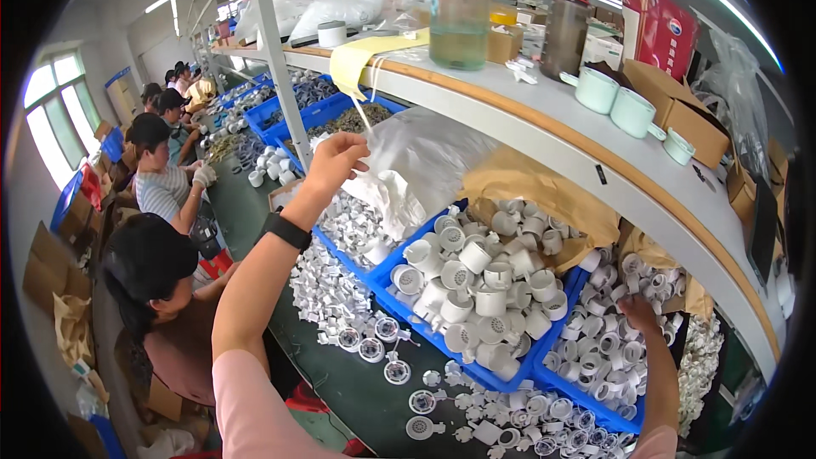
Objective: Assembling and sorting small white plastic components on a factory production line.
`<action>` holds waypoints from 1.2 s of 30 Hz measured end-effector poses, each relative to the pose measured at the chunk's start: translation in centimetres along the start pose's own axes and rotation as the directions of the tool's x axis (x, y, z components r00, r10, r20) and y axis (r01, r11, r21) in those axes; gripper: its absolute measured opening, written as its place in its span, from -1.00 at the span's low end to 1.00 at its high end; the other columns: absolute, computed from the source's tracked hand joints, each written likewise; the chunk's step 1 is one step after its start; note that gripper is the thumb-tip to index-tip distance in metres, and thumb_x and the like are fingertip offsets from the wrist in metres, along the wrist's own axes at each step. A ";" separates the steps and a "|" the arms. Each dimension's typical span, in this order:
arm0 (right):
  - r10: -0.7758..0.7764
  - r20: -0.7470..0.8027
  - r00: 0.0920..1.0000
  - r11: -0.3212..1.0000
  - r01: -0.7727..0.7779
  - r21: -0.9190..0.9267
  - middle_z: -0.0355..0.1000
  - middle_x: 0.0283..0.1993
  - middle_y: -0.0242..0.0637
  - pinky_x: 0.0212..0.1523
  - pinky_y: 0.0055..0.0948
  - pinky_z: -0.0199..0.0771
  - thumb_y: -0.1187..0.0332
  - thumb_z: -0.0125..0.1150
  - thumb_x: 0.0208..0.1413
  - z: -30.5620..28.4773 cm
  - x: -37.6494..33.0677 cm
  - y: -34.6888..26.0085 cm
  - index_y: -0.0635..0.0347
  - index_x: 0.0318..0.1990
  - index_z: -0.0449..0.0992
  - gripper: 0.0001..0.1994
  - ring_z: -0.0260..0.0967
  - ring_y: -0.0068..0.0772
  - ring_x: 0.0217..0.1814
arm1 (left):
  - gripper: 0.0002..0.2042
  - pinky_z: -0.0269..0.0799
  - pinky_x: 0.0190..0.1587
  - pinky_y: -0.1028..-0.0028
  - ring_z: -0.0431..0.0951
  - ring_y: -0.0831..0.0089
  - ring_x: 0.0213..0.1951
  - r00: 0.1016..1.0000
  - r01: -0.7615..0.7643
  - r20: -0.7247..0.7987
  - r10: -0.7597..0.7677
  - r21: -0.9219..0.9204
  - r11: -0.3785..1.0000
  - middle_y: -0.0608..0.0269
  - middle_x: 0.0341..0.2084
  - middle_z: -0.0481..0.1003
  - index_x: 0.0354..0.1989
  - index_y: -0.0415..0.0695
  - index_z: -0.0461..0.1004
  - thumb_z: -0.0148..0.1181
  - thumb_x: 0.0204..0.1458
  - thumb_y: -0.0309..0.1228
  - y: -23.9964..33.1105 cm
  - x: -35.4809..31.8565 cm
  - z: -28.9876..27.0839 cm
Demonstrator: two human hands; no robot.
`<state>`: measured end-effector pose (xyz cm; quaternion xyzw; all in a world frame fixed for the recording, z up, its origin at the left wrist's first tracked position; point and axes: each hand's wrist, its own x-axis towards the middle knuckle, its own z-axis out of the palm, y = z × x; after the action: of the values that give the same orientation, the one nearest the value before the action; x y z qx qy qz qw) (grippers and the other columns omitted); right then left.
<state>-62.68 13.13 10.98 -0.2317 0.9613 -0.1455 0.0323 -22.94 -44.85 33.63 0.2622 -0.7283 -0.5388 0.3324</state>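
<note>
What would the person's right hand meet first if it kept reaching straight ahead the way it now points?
Probably the white cup-shaped plastic parts in the blue bin; the right hand already rests among them, though depth is unclear.

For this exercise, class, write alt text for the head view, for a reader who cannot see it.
Over a blue plastic bin heaped with small white cylindrical plastic caps, the person's left hand lifts a crinkled clear plastic bag, while the right hand reaches into a neighbouring pile of caps. Other workers sit along the bench to the left.
</note>
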 end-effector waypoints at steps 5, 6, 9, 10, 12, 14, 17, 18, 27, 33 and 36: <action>0.125 0.117 0.985 0.939 -0.079 -0.336 0.19 0.25 0.00 0.24 0.18 -0.04 -0.13 0.25 -0.17 -1.3 -3.8 -4.1 0.15 0.24 0.13 -0.15 0.08 0.13 0.29 | -0.77 0.36 -0.44 0.56 0.56 0.51 -0.42 0.999 0.005 -0.049 -0.004 0.005 1.000 0.26 -0.37 0.53 -0.19 -0.20 0.46 0.12 -0.02 -0.40 -1.1 3.7 -5.3; 0.156 0.128 0.979 0.957 -0.118 -0.264 -0.08 0.41 -0.11 0.31 0.28 -0.39 -0.13 0.24 -0.17 -0.8 -4.5 -4.8 0.03 0.36 -0.08 -0.04 -0.19 0.12 0.43 | -0.76 0.37 -0.45 0.56 0.56 0.50 -0.42 0.999 0.010 -0.042 -0.009 0.007 1.000 0.25 -0.36 0.54 -0.17 -0.21 0.46 0.11 -0.01 -0.40 -1.5 3.9 -6.1; 0.187 0.137 0.973 0.919 -0.125 -0.373 -0.12 0.43 -0.12 0.34 0.23 -0.41 -0.15 0.22 -0.16 -0.6 -6.1 -7.2 0.01 0.37 -0.11 -0.03 -0.24 0.12 0.45 | -0.76 0.36 -0.48 0.58 0.57 0.49 -0.44 1.000 0.008 0.014 -0.008 -0.018 1.000 0.25 -0.36 0.54 -0.18 -0.21 0.46 0.11 -0.01 -0.40 -3.0 3.3 -8.4; 0.183 0.141 0.973 0.909 -0.113 -0.400 -0.07 0.37 0.08 0.32 0.27 -0.37 -0.21 0.13 -0.13 -1.2 -6.6 -8.2 0.10 0.35 -0.05 -0.06 -0.31 0.15 0.46 | -0.77 0.35 -0.50 0.60 0.58 0.50 -0.45 0.999 0.009 0.046 -0.007 -0.039 0.999 0.26 -0.37 0.54 -0.19 -0.21 0.45 0.11 -0.01 -0.39 -3.1 2.9 -8.6; 0.205 0.063 0.977 0.889 -0.159 -0.429 -0.03 0.35 0.06 0.31 0.25 -0.31 -0.15 0.13 -0.10 -0.8 -7.2 -8.0 0.10 0.32 0.02 -0.14 -0.27 0.15 0.44 | -0.78 0.35 -0.49 0.59 0.57 0.52 -0.45 0.997 -0.002 0.081 0.007 -0.057 0.998 0.27 -0.39 0.55 -0.21 -0.20 0.45 0.12 -0.01 -0.37 -3.0 2.5 -8.8; 0.236 -0.017 0.972 0.862 -0.217 -0.459 0.01 0.34 0.03 0.31 0.23 -0.25 -0.09 0.13 -0.07 -0.8 -7.5 -8.7 0.10 0.29 0.10 -0.22 -0.23 0.15 0.43 | -0.78 0.35 -0.48 0.59 0.57 0.54 -0.44 0.992 -0.005 0.126 0.015 -0.075 0.997 0.29 -0.39 0.54 -0.21 -0.19 0.45 0.12 0.00 -0.37 -3.1 2.1 -9.2; 0.183 -0.214 0.960 0.858 -0.262 -0.442 0.13 0.24 0.00 0.22 0.20 -0.06 0.07 0.11 -0.03 -1.0 -8.8 -10.0 0.12 0.18 0.23 -0.39 -0.08 0.12 0.34 | -0.78 0.35 -0.47 0.59 0.56 0.55 -0.42 0.984 -0.001 0.177 0.016 -0.089 0.996 0.31 -0.39 0.54 -0.21 -0.19 0.45 0.12 0.01 -0.35 -3.0 1.1 -10.2; 0.068 -0.251 0.966 0.893 -0.171 -0.416 0.16 0.17 -0.02 0.13 0.20 0.00 0.16 0.13 -0.05 -0.9 -8.9 -10.9 0.14 0.14 0.26 -0.44 -0.01 0.11 0.27 | -0.78 0.35 -0.47 0.60 0.56 0.56 -0.42 0.983 0.006 0.184 0.012 -0.101 0.995 0.31 -0.39 0.54 -0.21 -0.19 0.45 0.13 0.01 -0.36 -2.8 0.9 -10.4; -0.390 -0.280 0.877 0.919 0.350 -0.182 0.24 0.05 0.01 0.08 -0.06 0.15 0.43 0.19 -0.16 -3.2 -15.3 -21.3 0.22 -0.01 0.33 -0.55 0.13 0.13 0.10 | -0.80 0.34 -0.51 0.61 0.56 0.54 -0.45 0.995 -0.029 0.097 0.033 -0.034 0.999 0.30 -0.38 0.53 -0.19 -0.21 0.45 0.12 0.02 -0.41 -3.7 2.2 -13.3; -0.351 -0.246 0.904 0.929 0.368 0.028 0.23 0.05 0.05 0.16 -0.10 0.12 0.50 0.14 -0.11 -4.8 -18.2 -23.0 0.27 -0.07 0.36 -0.64 0.14 0.14 0.13 | -0.73 0.36 -0.48 0.61 0.54 0.53 -0.39 0.980 0.023 -0.197 0.008 0.156 0.988 0.29 -0.37 0.54 -0.12 -0.17 0.46 0.09 0.03 -0.35 -2.3 9.1 -18.8; -0.341 -0.218 0.914 0.930 0.362 0.061 0.24 0.05 0.06 0.15 -0.13 0.15 0.52 0.13 -0.11 -3.4 -19.0 -25.4 0.28 -0.09 0.37 -0.66 0.16 0.13 0.13 | -0.78 0.30 -0.56 0.64 0.48 0.57 -0.48 0.959 0.001 -0.279 0.059 0.208 0.978 0.31 -0.46 0.51 -0.20 -0.18 0.50 0.09 0.00 -0.38 -3.8 14.7 -26.4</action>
<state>-35.06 1.05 21.62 -0.3828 0.8936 -0.2199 -0.0816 -11.99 -72.92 38.21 0.3590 -0.7289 -0.4123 0.4122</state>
